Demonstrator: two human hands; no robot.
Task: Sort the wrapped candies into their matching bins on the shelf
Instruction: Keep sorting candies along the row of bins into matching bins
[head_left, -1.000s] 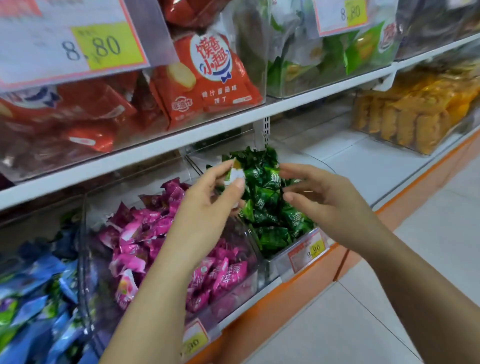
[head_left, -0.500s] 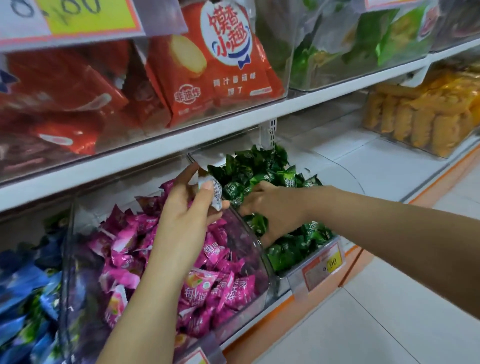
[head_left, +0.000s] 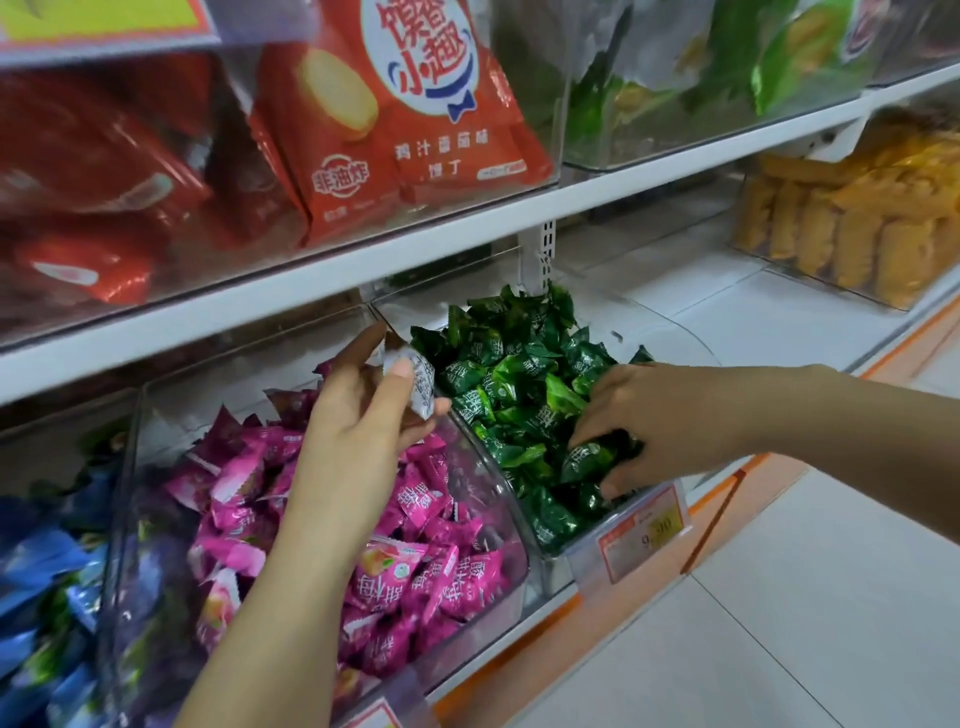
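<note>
Nearby, pink candies (head_left: 415, 525) heaped in a clear bin (head_left: 136, 441), left hand (head_left: 358, 415) above them pinching a white-wrapped candy (head_left: 418, 382), right hand (head_left: 660, 415) gripping a green candy (head_left: 587, 460) inside the green candy bin (head_left: 558, 571) beside it, red snack bags (head_left: 405, 130) on the upper shelf (head_left: 363, 270).

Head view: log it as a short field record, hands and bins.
left hand: pinches a white candy above the pink bin
right hand: fingers curled round a green candy in the green bin
pink bin: pink candies, left of green bin
green bin: green candies, price tag on front
far left: blue candies
</note>
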